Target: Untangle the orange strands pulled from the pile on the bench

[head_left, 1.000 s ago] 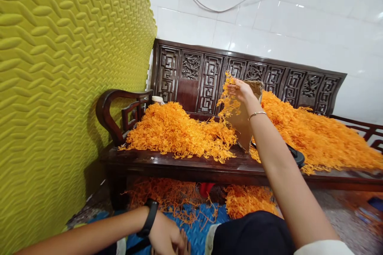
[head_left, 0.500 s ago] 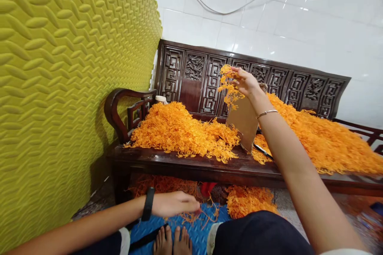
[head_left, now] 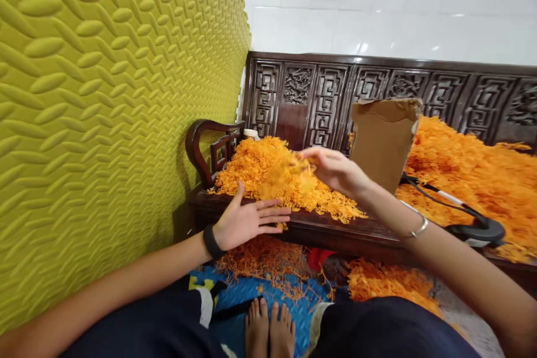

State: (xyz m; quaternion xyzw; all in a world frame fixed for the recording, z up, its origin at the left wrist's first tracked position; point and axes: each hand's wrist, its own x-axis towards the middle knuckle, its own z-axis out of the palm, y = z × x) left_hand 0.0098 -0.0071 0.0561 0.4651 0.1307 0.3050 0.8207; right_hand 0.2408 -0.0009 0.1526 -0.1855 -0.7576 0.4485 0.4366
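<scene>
My right hand (head_left: 338, 170) pinches a dangling clump of orange plastic pieces (head_left: 293, 176), blurred by motion, in front of the orange pile (head_left: 255, 162) on the bench. Below and left of it my left hand (head_left: 245, 224) is spread, palm up, fingers pointing right, with nothing in it. The hanging clump comes down close to the left fingertips; whether they touch I cannot tell. A black band is on my left wrist, a silver bangle on my right.
The dark carved wooden bench (head_left: 293, 123) also bears an upright cardboard piece (head_left: 381, 142), a larger orange heap (head_left: 474, 179) and a black-and-white device with a cord (head_left: 478, 229). Orange stems (head_left: 268, 263) lie on the blue mat (head_left: 235, 313). A yellow textured mat (head_left: 104, 123) stands at left.
My right hand has come down from above the cardboard to the smaller pile with the orange clump. My left hand has risen from near the floor and opened. The view has shifted right.
</scene>
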